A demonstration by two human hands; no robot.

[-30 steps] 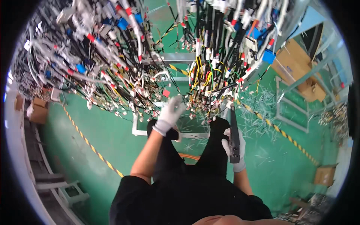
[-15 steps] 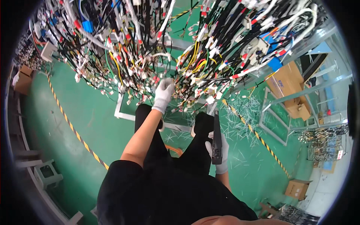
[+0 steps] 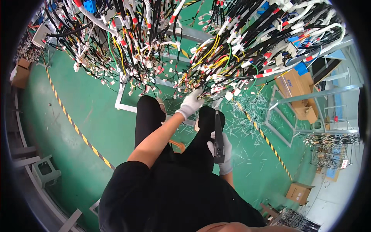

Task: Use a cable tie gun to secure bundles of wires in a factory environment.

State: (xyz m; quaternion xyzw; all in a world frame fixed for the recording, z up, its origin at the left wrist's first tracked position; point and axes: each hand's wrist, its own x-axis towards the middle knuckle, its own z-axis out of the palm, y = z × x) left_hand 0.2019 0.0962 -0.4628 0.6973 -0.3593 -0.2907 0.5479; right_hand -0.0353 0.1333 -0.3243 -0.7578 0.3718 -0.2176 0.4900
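Note:
Bundles of wire harness [image 3: 232, 58] hang in front of me, with black, yellow, green and white wires, white connectors and red tape bands. My left hand [image 3: 192, 103], in a white glove, is at the lower end of the right bundle, its fingers closed around thin wires there. In my right hand [image 3: 225, 151], also gloved, is a long black cable tie gun [image 3: 219, 133], held upright beside my right knee. Its tip lies just below the wire ends, to the right of my left hand.
A grey metal frame [image 3: 125, 107] stands under the harnesses. Thin white strips [image 3: 247, 120] litter the green floor at right, near yellow-black tape [image 3: 266, 141]. Cardboard boxes [image 3: 295, 87] lean by another metal frame [image 3: 284, 133]. A grey stool [image 3: 46, 171] stands far left.
My left hand has moved right and toward me, from between the bundles to the right bundle's lower end. The cable tie gun has shifted slightly left. My view has shifted, too.

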